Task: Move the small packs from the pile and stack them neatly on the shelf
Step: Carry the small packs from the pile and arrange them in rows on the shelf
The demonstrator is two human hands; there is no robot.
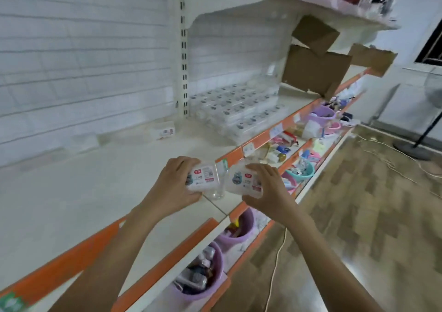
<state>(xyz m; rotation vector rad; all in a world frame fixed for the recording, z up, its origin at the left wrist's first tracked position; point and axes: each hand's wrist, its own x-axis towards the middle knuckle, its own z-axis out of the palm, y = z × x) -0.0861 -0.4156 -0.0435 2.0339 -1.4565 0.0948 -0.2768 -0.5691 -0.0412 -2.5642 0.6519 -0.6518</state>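
The left hand (173, 182) grips one small pack (203, 176), fingers curled over its top; the right hand (267, 189) grips a second pack (244, 180) likewise; both packs hang above the orange-edged shelf (95, 192), with stacked packs (239, 105) further along it.

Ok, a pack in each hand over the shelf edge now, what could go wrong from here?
1. Both packs, the left hand's and the right hand's, hang over the shelf's orange front edge; a slip could drop them toward the lilac buckets below.
2. The clear stacked packs sit close to that edge, so a careless placement might nudge the rows.
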